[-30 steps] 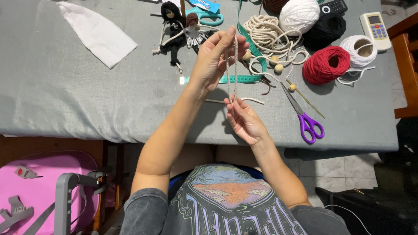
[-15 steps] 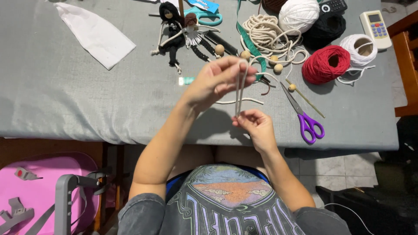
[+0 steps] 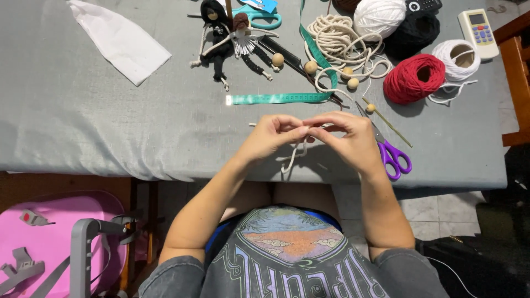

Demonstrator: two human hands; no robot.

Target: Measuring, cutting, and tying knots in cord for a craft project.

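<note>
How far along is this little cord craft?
Done, it seems: two small cord dolls lie finished on the grey table. In hand: the left hand and right hand pinch a short cream cord piece together above the table edge; it is only a bare strand. Left: loose wooden beads, red yarn and purple scissors lie unused.

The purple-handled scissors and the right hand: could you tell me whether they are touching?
Cannot tell. In the head view, the right hand overlaps the scissors' blades, hiding any contact or gap there.
</note>
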